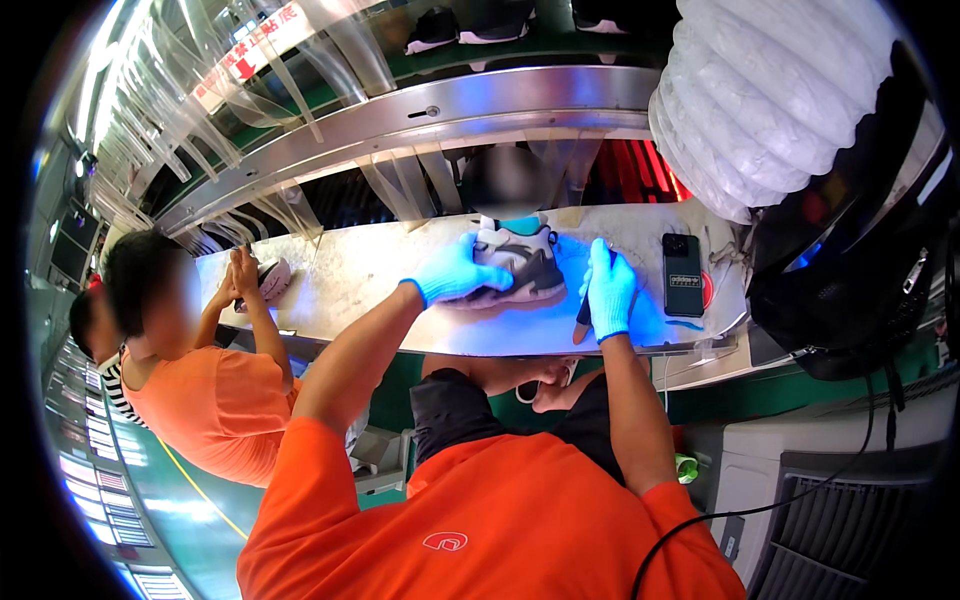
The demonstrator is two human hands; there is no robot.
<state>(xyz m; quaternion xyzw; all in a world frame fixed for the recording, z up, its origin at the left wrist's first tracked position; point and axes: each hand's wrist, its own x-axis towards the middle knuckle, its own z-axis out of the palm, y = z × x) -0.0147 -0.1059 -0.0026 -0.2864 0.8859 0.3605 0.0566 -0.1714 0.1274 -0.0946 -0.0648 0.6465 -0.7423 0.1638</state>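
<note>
A grey and white sneaker point(530, 276) with a teal inner lining rests on the light worktable. My left hand point(452, 273), in a pale blue-lit glove, grips its left side, with the thumb laid along the upper. Just right of the shoe, my gloved right hand point(611, 287) is closed around a slim dark tool point(582, 318). The tool's lower end sticks out below the fingers, and its exact kind cannot be made out. Blue light falls on the table around both hands.
A black phone point(683, 275) lies right of my right hand, beside a red round object point(707, 291). A white flexible duct point(770, 100) hangs above a black bag point(850, 295). On the left, a co-worker in orange point(215, 400) handles another shoe point(273, 279). A metal rail point(430, 112) runs behind the worktable point(350, 270).
</note>
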